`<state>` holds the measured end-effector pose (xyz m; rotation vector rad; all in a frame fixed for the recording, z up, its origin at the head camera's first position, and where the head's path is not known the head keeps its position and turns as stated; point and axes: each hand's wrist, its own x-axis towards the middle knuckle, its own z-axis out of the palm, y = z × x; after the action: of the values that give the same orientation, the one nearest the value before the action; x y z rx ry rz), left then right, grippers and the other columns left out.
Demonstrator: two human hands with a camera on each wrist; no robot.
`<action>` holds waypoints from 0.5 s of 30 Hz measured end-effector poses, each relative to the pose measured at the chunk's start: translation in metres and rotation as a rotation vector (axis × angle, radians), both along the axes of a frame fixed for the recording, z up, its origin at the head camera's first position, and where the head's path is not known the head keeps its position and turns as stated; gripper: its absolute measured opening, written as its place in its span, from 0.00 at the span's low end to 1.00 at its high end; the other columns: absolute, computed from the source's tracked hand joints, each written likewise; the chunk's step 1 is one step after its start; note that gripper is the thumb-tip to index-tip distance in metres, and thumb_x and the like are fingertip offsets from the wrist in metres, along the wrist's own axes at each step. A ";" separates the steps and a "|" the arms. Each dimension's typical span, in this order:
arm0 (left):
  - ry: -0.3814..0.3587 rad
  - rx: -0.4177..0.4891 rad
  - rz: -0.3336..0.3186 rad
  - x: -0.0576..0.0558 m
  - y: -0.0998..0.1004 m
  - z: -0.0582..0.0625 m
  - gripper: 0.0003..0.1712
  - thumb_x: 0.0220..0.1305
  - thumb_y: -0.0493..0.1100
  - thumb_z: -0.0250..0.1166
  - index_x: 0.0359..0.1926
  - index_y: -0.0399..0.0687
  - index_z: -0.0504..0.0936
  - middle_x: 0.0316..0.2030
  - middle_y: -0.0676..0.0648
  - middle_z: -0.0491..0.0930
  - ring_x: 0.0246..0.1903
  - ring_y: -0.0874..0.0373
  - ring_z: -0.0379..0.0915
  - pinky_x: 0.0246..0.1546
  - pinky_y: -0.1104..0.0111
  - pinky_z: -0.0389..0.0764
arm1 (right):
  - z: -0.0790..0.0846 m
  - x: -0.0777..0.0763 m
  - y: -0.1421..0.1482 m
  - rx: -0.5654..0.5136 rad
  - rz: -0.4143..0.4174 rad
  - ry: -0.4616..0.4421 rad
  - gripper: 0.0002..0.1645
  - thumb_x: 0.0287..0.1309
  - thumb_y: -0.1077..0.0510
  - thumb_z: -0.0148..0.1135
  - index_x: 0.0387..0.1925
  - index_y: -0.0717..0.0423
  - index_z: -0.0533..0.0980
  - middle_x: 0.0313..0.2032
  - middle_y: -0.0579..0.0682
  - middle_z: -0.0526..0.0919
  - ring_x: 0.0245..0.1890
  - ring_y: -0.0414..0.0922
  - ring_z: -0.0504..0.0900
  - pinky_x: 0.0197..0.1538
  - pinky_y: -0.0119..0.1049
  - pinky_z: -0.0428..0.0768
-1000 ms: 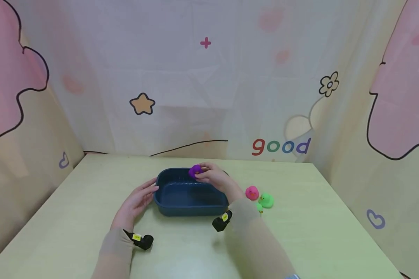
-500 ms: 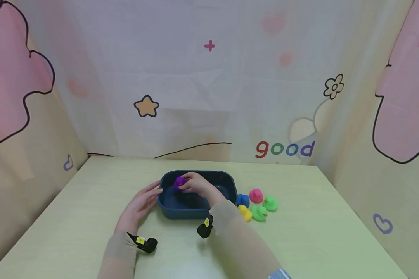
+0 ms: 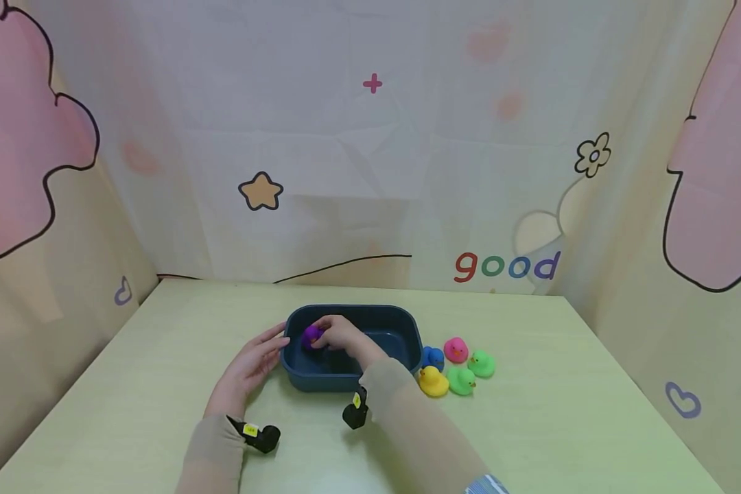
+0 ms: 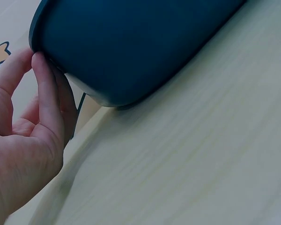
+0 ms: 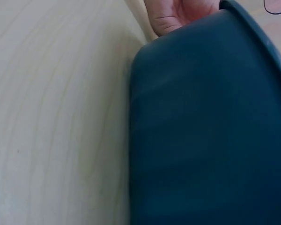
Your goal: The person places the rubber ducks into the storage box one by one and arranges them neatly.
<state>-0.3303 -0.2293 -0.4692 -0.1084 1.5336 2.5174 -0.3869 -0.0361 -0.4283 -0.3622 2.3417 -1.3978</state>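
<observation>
A dark blue rectangular basin (image 3: pixel 324 383) stands on the table. My right hand (image 3: pixel 344 337) reaches into it and pinches a purple rubber duck (image 3: pixel 310 336) low inside, near the left end. My left hand (image 3: pixel 256 358) is at the basin's left side, fingers nearly straight. In the left wrist view, the left hand's fingertips (image 4: pixel 39 58) touch the basin wall (image 4: pixel 131 51) right at the rim. The right wrist view is mostly filled by the basin's outer wall (image 5: pixel 201 126); the right hand and the duck are hidden there.
Right of the basin sit several rubber ducks: a blue duck (image 3: pixel 433 358) and a yellow duck (image 3: pixel 433 381) close to its wall, a pink duck (image 3: pixel 455 350), and green ducks, one nearer (image 3: pixel 461 380) and one farther right (image 3: pixel 482 363). A printed curtain (image 3: pixel 346 151) borders the table's back.
My right hand has carried the purple duck from over the basin's back rim leftward and down inside it. The ducks at the right came out from behind the right arm. The left hand stays at the basin.
</observation>
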 end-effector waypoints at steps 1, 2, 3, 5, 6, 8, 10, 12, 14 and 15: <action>-0.004 0.001 0.004 0.000 0.000 0.000 0.32 0.70 0.31 0.55 0.72 0.39 0.58 0.37 0.57 0.84 0.29 0.71 0.79 0.34 0.82 0.80 | -0.001 0.000 0.000 0.008 0.002 0.006 0.21 0.54 0.67 0.67 0.52 0.63 0.78 0.53 0.60 0.79 0.49 0.52 0.78 0.58 0.49 0.80; -0.004 0.004 0.001 0.001 0.000 0.000 0.33 0.70 0.31 0.55 0.73 0.39 0.57 0.37 0.57 0.84 0.29 0.71 0.79 0.34 0.83 0.80 | -0.002 0.000 0.000 0.017 0.004 0.012 0.21 0.54 0.67 0.67 0.51 0.63 0.78 0.52 0.60 0.79 0.49 0.52 0.78 0.58 0.49 0.80; -0.004 0.007 -0.001 0.001 0.000 0.000 0.33 0.70 0.31 0.55 0.73 0.38 0.56 0.38 0.57 0.84 0.29 0.70 0.79 0.34 0.82 0.80 | -0.003 0.000 -0.001 0.024 0.003 0.015 0.21 0.54 0.68 0.68 0.51 0.62 0.79 0.52 0.60 0.80 0.49 0.52 0.78 0.58 0.49 0.80; -0.001 0.002 -0.001 0.002 0.000 0.000 0.35 0.70 0.31 0.56 0.74 0.38 0.55 0.38 0.57 0.84 0.29 0.71 0.79 0.34 0.82 0.80 | -0.004 -0.001 -0.001 0.033 0.003 0.020 0.21 0.54 0.68 0.68 0.51 0.62 0.79 0.51 0.59 0.80 0.48 0.52 0.78 0.57 0.48 0.80; -0.001 -0.001 -0.001 0.002 0.000 0.000 0.35 0.70 0.31 0.56 0.74 0.37 0.55 0.39 0.57 0.84 0.29 0.71 0.79 0.34 0.82 0.80 | -0.005 -0.001 -0.001 0.035 0.003 0.021 0.21 0.53 0.68 0.68 0.51 0.62 0.79 0.51 0.59 0.80 0.48 0.52 0.78 0.57 0.48 0.80; 0.000 -0.009 -0.001 0.002 0.000 0.000 0.36 0.69 0.32 0.56 0.74 0.37 0.54 0.39 0.57 0.84 0.29 0.71 0.79 0.35 0.82 0.79 | -0.005 -0.001 -0.001 0.039 0.005 0.024 0.20 0.54 0.68 0.68 0.51 0.62 0.79 0.51 0.59 0.80 0.48 0.52 0.78 0.57 0.48 0.80; 0.000 -0.018 0.000 0.002 0.000 0.000 0.36 0.69 0.32 0.56 0.74 0.37 0.53 0.39 0.57 0.83 0.29 0.71 0.79 0.35 0.83 0.79 | -0.005 -0.001 -0.001 0.043 0.015 0.030 0.20 0.53 0.68 0.68 0.50 0.62 0.79 0.51 0.59 0.80 0.48 0.52 0.78 0.57 0.48 0.81; -0.004 -0.018 -0.002 0.002 0.000 0.001 0.36 0.70 0.32 0.56 0.75 0.37 0.53 0.39 0.57 0.83 0.30 0.71 0.79 0.35 0.82 0.79 | -0.005 -0.001 -0.001 0.052 0.028 0.042 0.20 0.54 0.68 0.68 0.51 0.62 0.79 0.52 0.59 0.80 0.48 0.51 0.78 0.57 0.47 0.81; -0.005 -0.018 -0.005 0.002 -0.001 0.002 0.37 0.70 0.32 0.56 0.75 0.37 0.52 0.39 0.58 0.83 0.30 0.71 0.79 0.35 0.82 0.79 | -0.005 -0.001 -0.002 0.057 0.041 0.054 0.20 0.53 0.69 0.67 0.50 0.63 0.79 0.53 0.60 0.80 0.48 0.51 0.78 0.56 0.46 0.81; -0.005 -0.018 -0.006 0.002 -0.001 0.002 0.37 0.70 0.32 0.56 0.75 0.38 0.52 0.39 0.58 0.83 0.30 0.71 0.79 0.35 0.83 0.79 | -0.005 -0.001 -0.002 0.059 0.047 0.058 0.20 0.54 0.69 0.67 0.51 0.63 0.78 0.53 0.60 0.80 0.48 0.51 0.78 0.55 0.46 0.81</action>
<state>-0.3282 -0.2302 -0.4672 -0.1130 1.5525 2.4977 -0.3876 -0.0380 -0.4330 -0.4438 2.3993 -1.3096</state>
